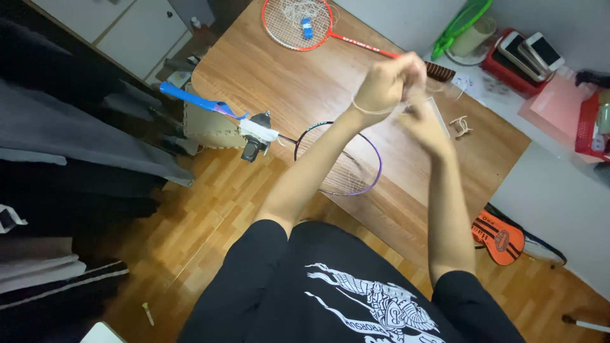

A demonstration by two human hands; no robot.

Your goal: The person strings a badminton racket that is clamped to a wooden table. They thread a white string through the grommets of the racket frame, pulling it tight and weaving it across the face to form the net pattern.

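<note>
My left hand [383, 84] is a closed fist raised over the wooden table [279, 82]. A thin pale string [367, 110] loops around its wrist. My right hand [424, 121] is pressed against it from the right with its fingers closed on the same string. Their fingertips are hidden where they meet. Below my left forearm a purple-framed racket [375, 171] lies on the table. Its blue handle [194, 100] sticks out past the table's left edge, with a white wrap and a black clamp [254, 146] near the shaft.
A red racket [297, 23] lies at the table's far end, with a dark brush [440, 71] by its handle. A small string coil [460, 126] sits right of my hands. A green racket [460, 22], a cup [475, 37], phones in a red tray [526, 52] and an orange toy guitar [500, 240] are on the right.
</note>
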